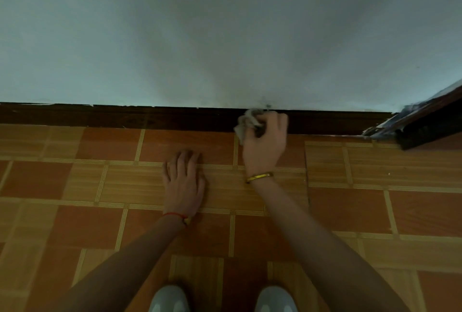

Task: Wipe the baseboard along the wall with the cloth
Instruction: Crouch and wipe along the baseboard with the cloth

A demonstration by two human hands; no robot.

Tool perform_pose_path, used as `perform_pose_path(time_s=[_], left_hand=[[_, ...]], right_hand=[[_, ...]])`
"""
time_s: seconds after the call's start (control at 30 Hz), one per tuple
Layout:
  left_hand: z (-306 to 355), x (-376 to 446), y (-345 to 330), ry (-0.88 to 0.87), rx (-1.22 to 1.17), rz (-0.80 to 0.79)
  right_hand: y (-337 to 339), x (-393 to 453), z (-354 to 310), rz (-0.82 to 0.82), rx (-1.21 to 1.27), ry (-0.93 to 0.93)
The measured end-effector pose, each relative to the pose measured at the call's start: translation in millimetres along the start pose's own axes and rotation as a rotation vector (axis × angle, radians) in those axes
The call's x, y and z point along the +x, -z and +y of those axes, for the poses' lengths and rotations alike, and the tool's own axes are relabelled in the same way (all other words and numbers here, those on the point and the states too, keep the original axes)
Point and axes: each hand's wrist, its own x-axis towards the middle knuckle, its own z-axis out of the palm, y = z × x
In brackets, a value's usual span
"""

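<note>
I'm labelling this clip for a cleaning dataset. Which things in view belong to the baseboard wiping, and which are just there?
Part of the job:
cloth
baseboard
right hand, gripping the cloth
wall

Just there:
left hand, flat on the floor
door frame
shoes

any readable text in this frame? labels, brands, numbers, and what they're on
None. No print or marks show on the wall, baseboard, floor tiles, cloth, gold bracelet, red string or shoes.
</note>
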Motion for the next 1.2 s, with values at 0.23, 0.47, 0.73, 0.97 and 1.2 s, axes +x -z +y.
perform_pose_path(time_s=[0.23,0.47,0.73,0.97,1.2], left_hand=[[-16,1,0,-0.002,-0.016,0.011],[-26,-1,-4,0.071,-0.02,0.003],[-28,-3,-4,0.049,-0.008,0.005],[-30,-3,-6,0.041,-0.018,0.018],[-30,-3,-5,0.033,-0.007,0.018]], right_hand=[[28,19,19,0.163,-0.05,-0.123],[43,28,25,0.21,-0.104,-0.087],[-26,-16,-10,-0.127,-0.098,0.138],[29,15,35,0.14,-0.238,-0.111],[13,6,37,0.065,-0.311,-0.134]])
